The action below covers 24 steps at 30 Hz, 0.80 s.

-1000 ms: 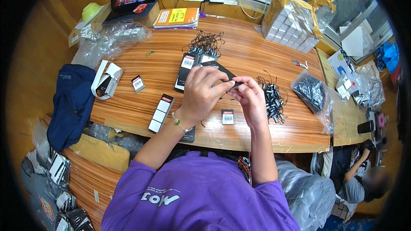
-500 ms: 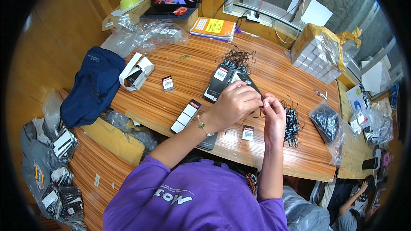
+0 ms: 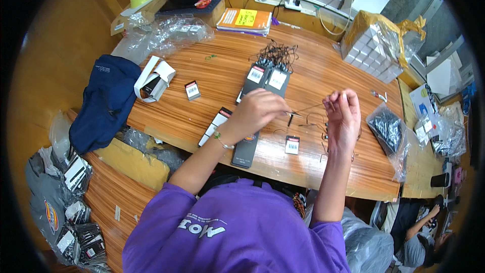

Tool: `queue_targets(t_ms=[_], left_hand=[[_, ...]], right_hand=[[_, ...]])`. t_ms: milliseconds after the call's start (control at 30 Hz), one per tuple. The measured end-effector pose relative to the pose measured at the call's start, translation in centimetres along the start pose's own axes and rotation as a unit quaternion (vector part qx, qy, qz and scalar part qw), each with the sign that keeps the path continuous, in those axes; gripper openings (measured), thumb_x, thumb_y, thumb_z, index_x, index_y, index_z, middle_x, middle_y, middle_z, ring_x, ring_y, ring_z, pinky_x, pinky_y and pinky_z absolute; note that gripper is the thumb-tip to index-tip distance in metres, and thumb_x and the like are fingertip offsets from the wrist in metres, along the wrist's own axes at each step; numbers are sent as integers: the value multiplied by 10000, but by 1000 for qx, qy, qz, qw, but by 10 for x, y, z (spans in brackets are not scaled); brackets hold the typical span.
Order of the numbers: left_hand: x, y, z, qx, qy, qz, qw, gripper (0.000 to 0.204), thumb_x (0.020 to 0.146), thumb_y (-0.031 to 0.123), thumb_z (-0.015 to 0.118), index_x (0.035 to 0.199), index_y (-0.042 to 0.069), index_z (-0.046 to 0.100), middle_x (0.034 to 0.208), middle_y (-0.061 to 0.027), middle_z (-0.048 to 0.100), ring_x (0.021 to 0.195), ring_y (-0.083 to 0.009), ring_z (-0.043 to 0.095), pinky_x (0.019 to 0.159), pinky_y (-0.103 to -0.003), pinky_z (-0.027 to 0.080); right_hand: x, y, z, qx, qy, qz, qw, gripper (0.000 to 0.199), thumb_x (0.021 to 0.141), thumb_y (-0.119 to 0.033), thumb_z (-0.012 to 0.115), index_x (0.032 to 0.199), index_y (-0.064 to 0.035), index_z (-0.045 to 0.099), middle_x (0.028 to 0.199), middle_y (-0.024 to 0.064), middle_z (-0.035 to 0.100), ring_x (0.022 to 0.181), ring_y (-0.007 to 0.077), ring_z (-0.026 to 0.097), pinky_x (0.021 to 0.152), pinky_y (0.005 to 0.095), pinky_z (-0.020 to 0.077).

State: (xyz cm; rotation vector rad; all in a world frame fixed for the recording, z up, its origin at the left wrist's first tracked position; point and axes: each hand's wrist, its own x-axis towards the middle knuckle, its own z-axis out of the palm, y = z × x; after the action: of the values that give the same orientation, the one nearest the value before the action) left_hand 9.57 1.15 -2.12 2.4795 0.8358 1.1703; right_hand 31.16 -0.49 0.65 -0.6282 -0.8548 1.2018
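Observation:
My left hand [image 3: 260, 111] is pinched on one end of a thin dark cord [image 3: 309, 107], with a small black piece hanging below its fingertips. On the right, my right hand [image 3: 343, 116] has its thumb and fingers closed on the cord's other part, and the cord runs taut between them. Just beyond the left hand lie two stacks of black hang tags [image 3: 278, 79] with white labels, their dark strings [image 3: 277, 54] bunched at the far end. A long black tag [image 3: 246, 150] lies under my left wrist. A small labelled card [image 3: 292, 144] lies between my forearms.
A white-striped black card [image 3: 213, 125] and a small card stack [image 3: 192, 90] lie to the left, near an open white box [image 3: 156, 83] and a blue bag [image 3: 108, 101]. On the right are a plastic bag of black items [image 3: 386, 129] and a large pack of white boxes [image 3: 371, 50].
My hands have drawn apart, the right one moving right, with the cord now stretched between them. The dark tag that stood tilted by my left hand no longer shows there.

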Motion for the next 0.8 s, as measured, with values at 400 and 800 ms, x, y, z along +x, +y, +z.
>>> queue_targets(t_ms=[400, 800], left_hand=[[-75, -38, -83, -26, -160, -360, 919, 467, 718, 151, 700, 1149, 31, 564, 1080, -99, 573, 1013, -196, 542, 869, -308, 432], [-84, -38, -82, -32, -44, -384, 922, 352, 708, 39, 689, 1044, 25, 586, 936, -82, 614, 848, -143, 592, 761, -256, 476]], right_hand=[[-17, -8, 22, -14, -45, -39, 998, 77, 884, -66, 517, 955, -42, 500, 725, 48, 514, 652, 115, 480, 605, 240, 414], [-21, -14, 32, -78, -28, -5, 997, 161, 847, -1, 518, 1006, -14, 500, 721, 32, 529, 670, 99, 506, 620, 214, 409]])
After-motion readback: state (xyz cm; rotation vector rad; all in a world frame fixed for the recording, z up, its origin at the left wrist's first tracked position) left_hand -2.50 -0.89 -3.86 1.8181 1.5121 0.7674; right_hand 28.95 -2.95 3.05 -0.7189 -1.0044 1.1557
